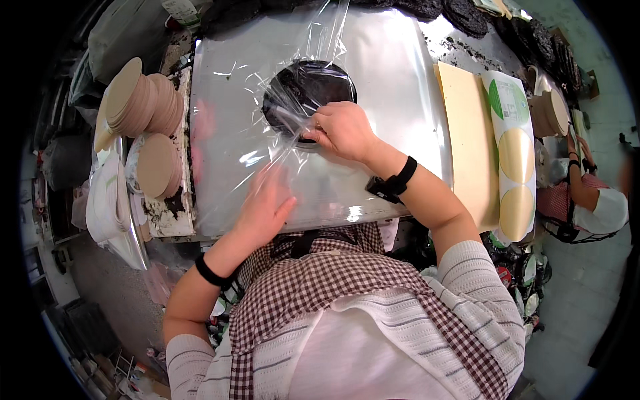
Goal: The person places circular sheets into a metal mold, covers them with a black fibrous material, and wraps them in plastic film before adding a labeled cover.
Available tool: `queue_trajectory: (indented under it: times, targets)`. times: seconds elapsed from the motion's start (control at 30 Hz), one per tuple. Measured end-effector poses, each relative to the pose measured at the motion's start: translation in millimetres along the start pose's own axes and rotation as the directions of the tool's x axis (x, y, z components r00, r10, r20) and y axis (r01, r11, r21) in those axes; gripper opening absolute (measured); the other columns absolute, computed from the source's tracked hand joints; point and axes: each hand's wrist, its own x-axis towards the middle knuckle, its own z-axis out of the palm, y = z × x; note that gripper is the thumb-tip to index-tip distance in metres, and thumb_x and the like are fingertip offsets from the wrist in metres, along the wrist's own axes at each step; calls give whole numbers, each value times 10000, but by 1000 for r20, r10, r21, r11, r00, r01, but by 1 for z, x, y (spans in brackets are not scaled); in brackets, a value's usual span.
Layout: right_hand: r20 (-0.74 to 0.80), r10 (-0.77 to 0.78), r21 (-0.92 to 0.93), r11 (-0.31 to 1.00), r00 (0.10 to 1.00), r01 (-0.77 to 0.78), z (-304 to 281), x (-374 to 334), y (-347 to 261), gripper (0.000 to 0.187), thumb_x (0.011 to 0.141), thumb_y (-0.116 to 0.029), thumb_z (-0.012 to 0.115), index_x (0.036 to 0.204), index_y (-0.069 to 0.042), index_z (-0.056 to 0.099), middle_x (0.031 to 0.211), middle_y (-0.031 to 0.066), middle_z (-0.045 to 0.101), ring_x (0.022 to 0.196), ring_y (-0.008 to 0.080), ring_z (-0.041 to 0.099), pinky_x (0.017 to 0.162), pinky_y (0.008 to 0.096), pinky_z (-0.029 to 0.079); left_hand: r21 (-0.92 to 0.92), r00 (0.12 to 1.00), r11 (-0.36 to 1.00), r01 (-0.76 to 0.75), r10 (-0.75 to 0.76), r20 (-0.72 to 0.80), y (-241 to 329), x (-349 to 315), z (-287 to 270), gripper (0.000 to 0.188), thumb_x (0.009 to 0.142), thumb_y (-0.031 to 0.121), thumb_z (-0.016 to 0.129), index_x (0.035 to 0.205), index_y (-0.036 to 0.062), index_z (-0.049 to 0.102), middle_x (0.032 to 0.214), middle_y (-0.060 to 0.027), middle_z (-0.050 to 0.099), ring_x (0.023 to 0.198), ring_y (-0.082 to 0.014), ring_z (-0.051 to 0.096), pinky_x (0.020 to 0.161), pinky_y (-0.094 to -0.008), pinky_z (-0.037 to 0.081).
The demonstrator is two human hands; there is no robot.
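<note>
A round black disc lies on a shiny metal work surface, under or inside clear plastic film. The film runs from the far edge over the disc and down toward my left hand. At the disc's near right edge, my right hand has its fingers closed on a gathered part of the film. Closer to me, my left hand is over the metal beside the film's near end. Motion smears its fingers, so its grip on the film cannot be made out.
Stacks of round tan cardboard discs stand at the left edge. Along the right lie a cream sheet and a strip of round labels. Dark round cakes line the far side. Another person works at the far right.
</note>
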Motion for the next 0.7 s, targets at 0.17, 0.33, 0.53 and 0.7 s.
queue_trajectory:
  times: [0.17,0.33,0.53,0.7]
  targets:
    - [181,72,-7,997,981,-72,-17,3,-4,437,988,-402,660,759,-34,705,852,133,707,832,379,670,756,502,523,281,874,878,-387,446,-191,-14,104,2,667,908,385,726,1459,46,560,1553,-160,541,1414,-349,526,1200,-563,383]
    - [20,238,275,933,971,-234,-40,38,-42,338,958,-326,693,866,-3,655,873,183,655,855,377,665,766,494,530,174,862,845,-506,486,147,-35,102,2,362,848,302,779,1097,53,692,1068,-98,688,1085,-325,636,1007,-480,496]
    - [223,272,82,952,936,-296,12,4,-3,201,922,-162,671,978,9,581,937,219,647,898,430,676,810,523,548,-405,933,909,93,-222,-284,-50,72,-4,461,957,117,730,1370,-24,582,1297,-168,673,1249,-264,625,1108,-420,474]
    - [49,62,72,995,997,-65,-29,0,-25,293,851,-176,792,1036,-13,633,886,168,646,797,369,664,739,461,560,-887,980,460,38,-193,-58,-60,152,36,554,1016,-81,549,1557,-42,436,1544,-200,575,1440,-258,536,1218,-410,420]
